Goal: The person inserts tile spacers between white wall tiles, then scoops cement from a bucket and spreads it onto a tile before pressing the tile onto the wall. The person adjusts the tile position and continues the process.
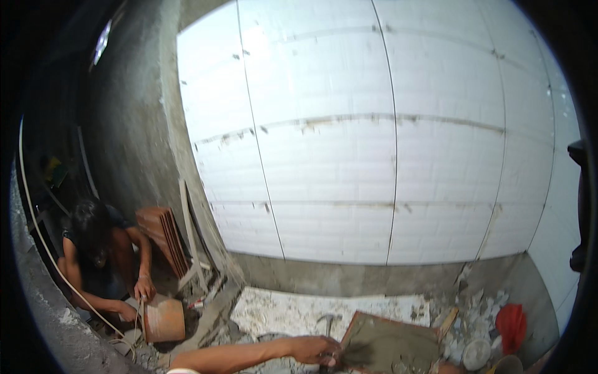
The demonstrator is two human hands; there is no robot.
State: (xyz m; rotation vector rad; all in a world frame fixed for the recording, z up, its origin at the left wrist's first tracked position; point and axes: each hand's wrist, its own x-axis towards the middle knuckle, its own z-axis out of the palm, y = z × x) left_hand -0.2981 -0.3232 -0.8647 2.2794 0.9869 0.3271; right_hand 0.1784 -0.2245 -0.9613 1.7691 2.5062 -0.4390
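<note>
My left hand (314, 349) reaches from the lower edge and grips a small hammer (327, 319), whose head points up. Just right of it lies a square tile (389, 343) with reddish edges and grey mortar spread over its face. My right hand (448, 368) barely shows at the bottom, by the tile's right corner; its fingers are mostly cut off. A wooden-handled tool (450, 320) lies at the tile's upper right, and a dirty white board (268, 308) lies behind the hammer.
A co-worker (93, 249) crouches at left, both hands at a bucket (163, 319), near stacked brown tiles (159, 230) and a loose cable (47, 234). A white tiled wall (317, 168) rises ahead. Rubble, a white container (476, 354) and a red object (511, 327) lie at right.
</note>
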